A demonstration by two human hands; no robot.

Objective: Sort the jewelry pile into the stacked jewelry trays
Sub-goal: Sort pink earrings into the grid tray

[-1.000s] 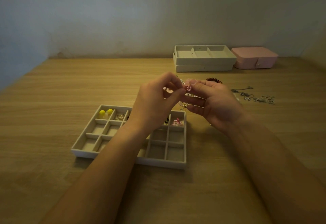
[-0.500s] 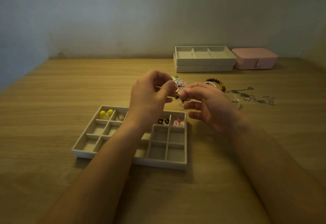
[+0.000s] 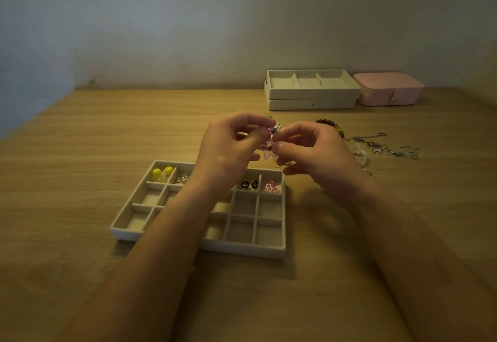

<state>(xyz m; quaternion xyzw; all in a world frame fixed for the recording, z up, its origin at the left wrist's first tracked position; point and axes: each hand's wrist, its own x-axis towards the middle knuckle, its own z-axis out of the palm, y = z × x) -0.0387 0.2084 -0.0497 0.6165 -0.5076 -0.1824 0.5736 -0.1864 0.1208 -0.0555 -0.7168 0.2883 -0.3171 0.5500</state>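
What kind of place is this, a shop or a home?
Probably a home desk, though I can't be sure: a wooden table against a plain wall, with a pink jewelry box and stacked trays at the back.

Open wood is offered on the table (image 3: 107,140) to the left of the compartment tray (image 3: 283,220) and along the strip between it and the wall (image 3: 242,32). The space above the tray's back edge is taken up by the left hand (image 3: 228,145) and right hand (image 3: 317,153), by which a pink flower earring (image 3: 267,150) is pinched. The tray's middle columns are crossed by the left forearm. The two right-hand columns are left reachable from above; their back cells are occupied by black studs (image 3: 249,184) and a pink flower piece (image 3: 270,187). At the back right, passage is blocked by the stacked trays (image 3: 312,103) and the pink box (image 3: 388,90) just beside them. Nearer, the table is strewn with a bead bracelet (image 3: 332,125) and chains (image 3: 387,148).
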